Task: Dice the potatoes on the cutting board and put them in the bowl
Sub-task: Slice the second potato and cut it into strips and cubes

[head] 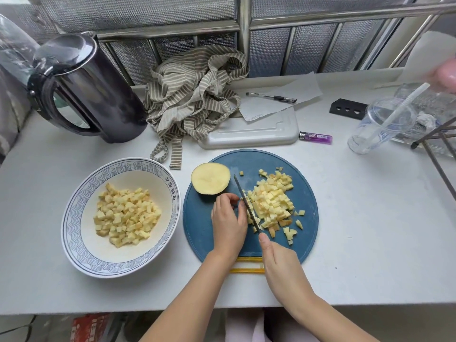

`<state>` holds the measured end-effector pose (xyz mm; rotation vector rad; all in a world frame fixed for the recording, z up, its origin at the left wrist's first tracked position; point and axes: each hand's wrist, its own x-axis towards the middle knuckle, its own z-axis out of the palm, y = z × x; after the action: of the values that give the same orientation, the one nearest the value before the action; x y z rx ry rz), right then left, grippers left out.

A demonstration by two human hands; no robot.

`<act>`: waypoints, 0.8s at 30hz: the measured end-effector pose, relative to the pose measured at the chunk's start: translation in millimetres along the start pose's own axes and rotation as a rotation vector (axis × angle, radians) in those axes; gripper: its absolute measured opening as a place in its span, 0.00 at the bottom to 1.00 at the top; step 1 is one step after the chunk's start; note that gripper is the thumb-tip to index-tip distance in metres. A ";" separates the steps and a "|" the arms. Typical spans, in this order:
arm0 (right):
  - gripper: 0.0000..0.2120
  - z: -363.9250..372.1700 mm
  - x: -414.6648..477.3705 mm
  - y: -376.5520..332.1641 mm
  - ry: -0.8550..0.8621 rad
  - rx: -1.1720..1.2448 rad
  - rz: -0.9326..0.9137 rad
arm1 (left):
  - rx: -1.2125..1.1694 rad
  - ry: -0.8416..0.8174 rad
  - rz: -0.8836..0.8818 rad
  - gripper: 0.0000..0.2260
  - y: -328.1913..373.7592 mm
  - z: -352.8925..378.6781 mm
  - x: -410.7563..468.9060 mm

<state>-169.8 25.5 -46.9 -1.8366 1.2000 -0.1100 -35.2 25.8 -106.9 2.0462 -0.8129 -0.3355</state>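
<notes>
Potato dice [271, 206], small and pale yellow, lie heaped on the right half of the round blue plastic cutting board [303, 174], with a few strays toward its right rim. The board's near edge reaches close to the front edge of the white tabletop [370, 230] and overlaps two yellow sticks [246, 270]. Bare tabletop spreads to the board's right. A cut potato half [210, 178], face up, sits at the board's far-left rim. Just beside the board on the left, the white ceramic bowl [71, 218] with a blue wave-patterned rim holds a layer of diced potato [127, 215]. The right hand [278, 262] grips a thin dark-bladed knife [240, 190], forefinger toward its spine, and its handle is hidden in the fist. The left hand [228, 223] is curled beside the blade at the heap's left edge. Whether its fingertips pinch a piece cannot be told.
</notes>
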 end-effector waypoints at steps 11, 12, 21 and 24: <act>0.26 -2.2 -1.1 0.3 0.027 -0.007 -0.010 | 0.036 0.020 -0.004 0.05 -1.7 5.5 0.3; 0.26 -2.5 -1.4 -0.2 0.031 -0.009 -0.014 | 0.037 0.021 -0.003 0.06 -1.5 5.5 0.0; 0.26 -1.0 1.8 1.5 0.007 -0.010 0.017 | 0.079 0.037 -0.012 0.04 -2.4 9.0 -0.8; 0.26 -2.4 3.3 1.0 -0.012 -0.002 0.032 | 0.099 0.043 0.004 0.07 -2.7 10.3 -1.6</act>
<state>-170.0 21.4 -47.5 -1.8168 1.2213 -0.0798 -40.5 21.4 -115.1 2.1361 -0.8225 -0.2526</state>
